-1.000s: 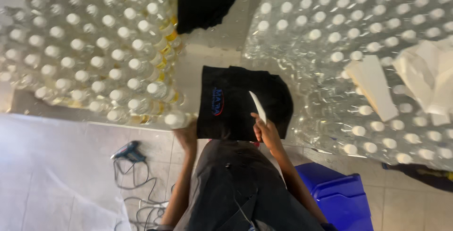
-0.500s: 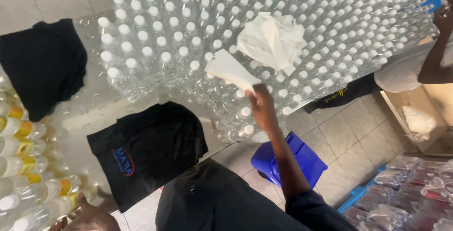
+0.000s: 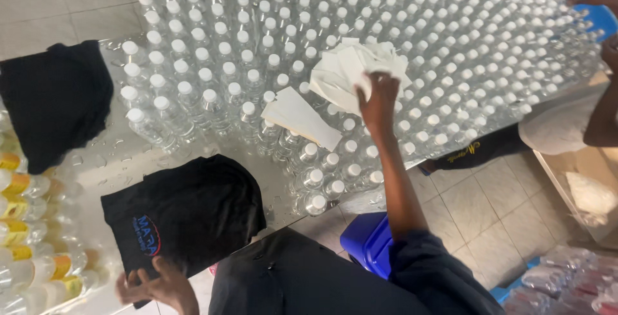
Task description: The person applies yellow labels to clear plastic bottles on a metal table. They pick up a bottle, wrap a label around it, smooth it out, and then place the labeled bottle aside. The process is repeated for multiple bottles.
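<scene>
Right hand (image 3: 380, 96) reaches onto the loose white label sheets (image 3: 351, 73) lying atop the capped clear bottles (image 3: 257, 64) — fingers curled onto them. Left hand (image 3: 158, 286), fingers spread, rests by the black cloth (image 3: 187, 212) — bottles still unlabelled.

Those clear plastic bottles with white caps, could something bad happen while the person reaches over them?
Maybe. The right hand presses on the crumpled white paper pile lying atop the clear plastic bottles with white caps, so a push might tip some. Bottles by the wet shiny table edge could fall to the tiled floor. The flat white sheet could slide off.
</scene>
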